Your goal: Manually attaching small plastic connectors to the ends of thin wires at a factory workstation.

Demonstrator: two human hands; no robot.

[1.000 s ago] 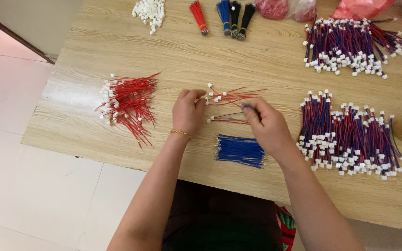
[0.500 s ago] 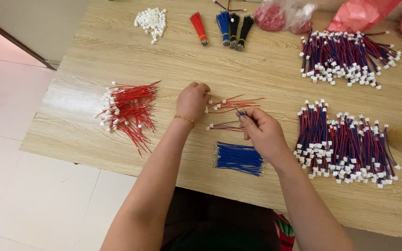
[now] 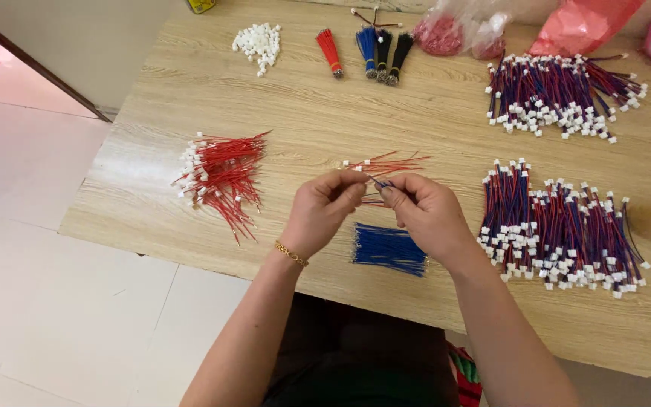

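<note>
Mid-assembly: left hand [image 3: 322,215] and right hand [image 3: 423,215] both pinch a thin blue wire [image 3: 377,182] above the worktop [image 3: 325,113], probably seating its end next.

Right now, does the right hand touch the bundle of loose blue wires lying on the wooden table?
Apart: head view shows right hand raised, table between it and blue wires.

Matt wood-grain table [image 3: 446,120], plastic-coated wires [image 3: 387,247]

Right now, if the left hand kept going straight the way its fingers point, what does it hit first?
The left hand points up and to the right, toward the right hand. It would probably meet the right hand's fingertips first, at the thin blue wire pinched there. The depth between them is hard to judge.
</note>
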